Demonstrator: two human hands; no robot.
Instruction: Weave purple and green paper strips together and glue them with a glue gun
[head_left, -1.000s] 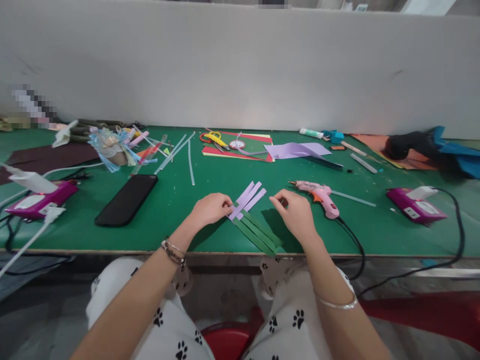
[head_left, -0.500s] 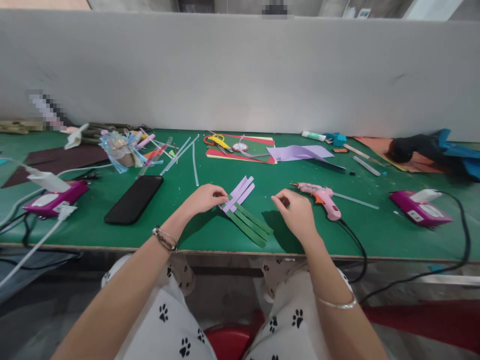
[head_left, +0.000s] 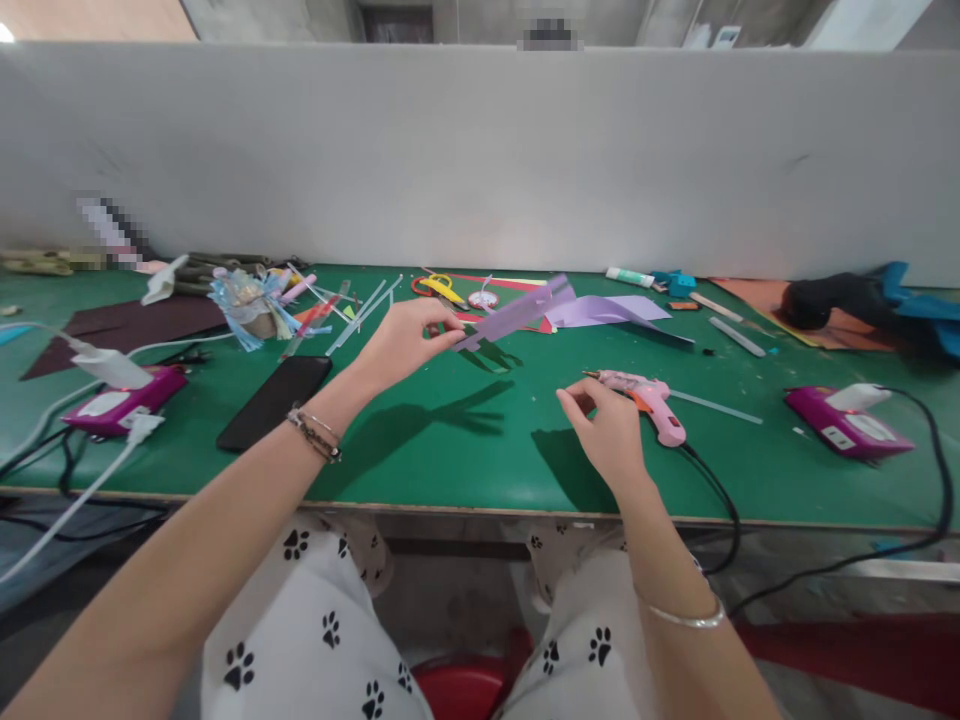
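Observation:
My left hand (head_left: pixel 403 341) is raised above the green table (head_left: pixel 450 440) and pinches the joined purple and green paper strips (head_left: pixel 517 315), which stick out to the right, seen edge-on in the air. Their shadow falls on the table below. My right hand (head_left: pixel 604 430) rests lower, near the table's front, its fingers curled and pinched together, with nothing that I can make out in them. A pink glue gun (head_left: pixel 645 398) lies just right of it.
A black phone (head_left: pixel 274 401) lies left of centre. Purple paper (head_left: pixel 607 309), yellow scissors (head_left: pixel 441 286) and coloured sheets lie at the back. Purple devices (head_left: pixel 847 425) (head_left: pixel 124 410) with cables sit at both sides. Glue sticks and craft scraps (head_left: pixel 251 300) clutter the back left.
My left hand has lifted the strips off the table and carried them up and away from me. My right hand has stayed near the glue gun.

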